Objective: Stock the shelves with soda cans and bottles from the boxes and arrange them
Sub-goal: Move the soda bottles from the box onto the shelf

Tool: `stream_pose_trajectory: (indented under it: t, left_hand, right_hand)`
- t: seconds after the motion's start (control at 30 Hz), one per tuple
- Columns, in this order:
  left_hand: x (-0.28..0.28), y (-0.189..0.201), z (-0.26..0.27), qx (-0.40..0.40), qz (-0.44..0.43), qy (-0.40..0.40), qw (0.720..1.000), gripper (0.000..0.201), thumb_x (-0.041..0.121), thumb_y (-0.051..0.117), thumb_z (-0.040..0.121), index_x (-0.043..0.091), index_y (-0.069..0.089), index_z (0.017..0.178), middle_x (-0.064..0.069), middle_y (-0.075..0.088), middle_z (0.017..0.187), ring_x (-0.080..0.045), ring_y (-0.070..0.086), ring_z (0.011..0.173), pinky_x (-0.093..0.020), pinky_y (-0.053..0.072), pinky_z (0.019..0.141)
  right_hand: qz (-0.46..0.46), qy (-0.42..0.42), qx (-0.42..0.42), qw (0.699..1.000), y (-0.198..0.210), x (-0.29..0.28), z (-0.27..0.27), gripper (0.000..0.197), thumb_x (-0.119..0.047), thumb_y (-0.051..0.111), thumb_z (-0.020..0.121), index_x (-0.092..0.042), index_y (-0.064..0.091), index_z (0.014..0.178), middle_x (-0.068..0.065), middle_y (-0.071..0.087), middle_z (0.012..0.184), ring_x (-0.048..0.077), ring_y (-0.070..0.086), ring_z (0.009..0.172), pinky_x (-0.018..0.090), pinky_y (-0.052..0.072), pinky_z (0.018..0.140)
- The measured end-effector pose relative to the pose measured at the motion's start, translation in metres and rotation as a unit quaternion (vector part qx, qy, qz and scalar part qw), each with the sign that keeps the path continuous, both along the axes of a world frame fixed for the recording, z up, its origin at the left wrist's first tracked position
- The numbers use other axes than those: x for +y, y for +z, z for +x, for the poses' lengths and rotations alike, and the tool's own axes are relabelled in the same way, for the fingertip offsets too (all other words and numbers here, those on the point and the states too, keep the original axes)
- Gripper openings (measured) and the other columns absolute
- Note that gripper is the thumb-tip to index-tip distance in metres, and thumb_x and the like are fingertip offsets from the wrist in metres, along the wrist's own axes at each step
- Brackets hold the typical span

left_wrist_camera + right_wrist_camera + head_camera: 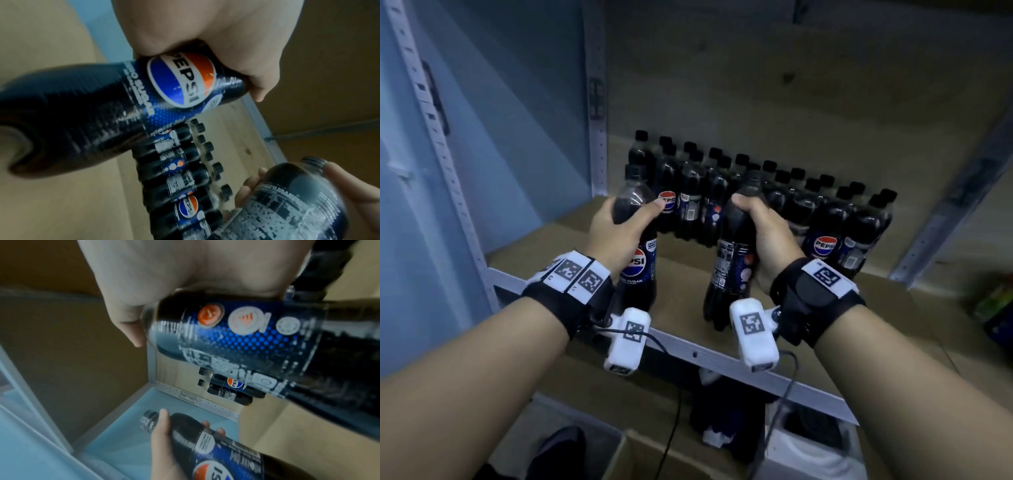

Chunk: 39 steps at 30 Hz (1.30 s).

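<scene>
Pepsi bottles, one per hand: left hand [616, 236] wraps its bottle [637, 260], right hand [763, 236] clamps another [732, 260], hovering at six o'clock of the shelf [893, 308] rows [774, 195]. Full, heavyish, slick plastic; upper body suits.

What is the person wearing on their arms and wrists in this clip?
Bare forearms, no sleeves or gloves. Each wrist carries a black strap with white square-coded marker tags: left strap, right strap. A white camera pod with its own marker and a black cable hangs under each.
</scene>
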<state>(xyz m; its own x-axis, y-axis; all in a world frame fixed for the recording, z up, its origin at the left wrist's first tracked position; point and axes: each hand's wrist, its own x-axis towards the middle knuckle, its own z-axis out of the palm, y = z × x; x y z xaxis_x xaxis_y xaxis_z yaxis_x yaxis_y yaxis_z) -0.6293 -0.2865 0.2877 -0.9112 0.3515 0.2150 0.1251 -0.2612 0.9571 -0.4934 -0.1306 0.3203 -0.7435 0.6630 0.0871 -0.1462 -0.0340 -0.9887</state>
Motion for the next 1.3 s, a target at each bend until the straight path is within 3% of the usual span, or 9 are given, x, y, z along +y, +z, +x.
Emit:
stream_pose_trajectory:
  t: [0.3,0.37,0.5,0.7,0.9,1.07,1.17,1.23,1.3]
  left_hand:
    - [0.036,-0.019,-0.112,0.006,-0.031,0.059,0.998,0.051,0.038,0.073,0.090,0.023,0.039,0.125,0.000,0.064,0.112,-0.025,0.064,0.108,-0.050,0.048,0.105]
    - [0.047,-0.022,-0.134,0.030,-0.051,0.071,0.996,0.061,0.040,0.073,0.089,0.018,0.036,0.134,-0.005,0.061,0.125,-0.027,0.060,0.116,-0.049,0.044,0.109]
    - [0.075,-0.033,-0.165,0.034,-0.025,0.072,0.996,0.059,0.035,0.072,0.091,0.019,0.036,0.134,-0.004,0.060,0.124,-0.023,0.061,0.112,-0.040,0.048,0.103]
    - [0.110,-0.039,-0.194,0.033,0.028,0.095,0.995,0.046,0.027,0.075,0.090,0.027,0.041,0.120,-0.005,0.063,0.123,-0.019,0.062,0.111,-0.037,0.049,0.105]
    - [0.134,-0.044,-0.210,0.071,0.003,0.101,0.992,0.056,0.035,0.068,0.082,0.021,0.044,0.130,-0.004,0.058,0.124,-0.020,0.059,0.112,-0.040,0.049,0.100]
    - [0.140,-0.041,-0.202,0.044,0.011,0.062,0.997,0.050,0.032,0.046,0.076,0.027,0.040,0.125,-0.014,0.056,0.130,-0.022,0.063,0.104,-0.034,0.050,0.085]
    - [0.135,-0.045,-0.207,0.054,-0.045,0.032,0.997,0.047,0.031,0.050,0.079,0.029,0.041,0.125,-0.010,0.058,0.124,-0.025,0.062,0.105,-0.037,0.054,0.085]
    - [0.124,-0.055,-0.217,0.085,-0.147,0.018,0.985,0.041,0.030,0.059,0.091,0.025,0.044,0.129,-0.001,0.059,0.114,-0.017,0.061,0.096,-0.019,0.050,0.070]
    - [0.112,-0.065,-0.229,0.093,-0.202,0.018,0.975,0.057,0.037,0.072,0.080,0.025,0.047,0.129,0.002,0.060,0.115,-0.013,0.061,0.094,-0.017,0.053,0.074]
  right_hand:
    - [0.052,-0.013,-0.014,0.998,-0.002,0.016,-0.095,0.063,-0.053,0.082,0.070,-0.023,0.063,0.122,-0.001,0.077,0.106,0.021,0.074,0.099,0.050,0.056,0.098]
    - [0.062,-0.019,-0.031,0.997,-0.008,0.019,-0.112,0.068,-0.059,0.080,0.065,-0.026,0.061,0.121,-0.002,0.076,0.106,0.021,0.073,0.098,0.049,0.056,0.097]
    - [0.096,-0.040,-0.063,0.993,-0.024,0.031,-0.138,0.037,-0.056,0.071,0.087,-0.033,0.056,0.110,-0.012,0.066,0.101,0.011,0.064,0.095,0.040,0.050,0.096]
    - [0.114,-0.065,-0.031,0.991,-0.040,0.040,-0.182,0.065,-0.074,0.073,0.058,-0.035,0.059,0.108,-0.004,0.073,0.110,0.021,0.072,0.101,0.052,0.056,0.096]
    - [0.141,-0.042,-0.003,0.989,-0.053,0.052,-0.202,0.029,-0.063,0.079,0.066,-0.043,0.063,0.080,0.010,0.073,0.106,0.030,0.072,0.101,0.056,0.055,0.096]
    - [0.152,-0.007,0.009,0.988,-0.053,0.052,-0.201,0.039,-0.047,0.078,0.081,-0.022,0.060,0.104,0.015,0.071,0.109,0.032,0.071,0.101,0.055,0.055,0.097]
    - [0.163,-0.002,0.006,0.987,-0.052,0.055,-0.199,0.037,-0.044,0.077,0.087,-0.020,0.059,0.108,0.006,0.071,0.099,0.029,0.071,0.100,0.052,0.055,0.097]
    - [0.179,0.010,-0.002,0.984,-0.053,0.056,-0.195,0.038,-0.039,0.079,0.088,-0.020,0.058,0.114,-0.001,0.071,0.098,0.022,0.072,0.097,0.044,0.057,0.095]
    - [0.221,0.024,-0.021,0.975,-0.058,0.057,-0.190,0.052,-0.029,0.084,0.084,-0.022,0.053,0.126,-0.006,0.071,0.106,0.011,0.070,0.097,0.031,0.057,0.090]
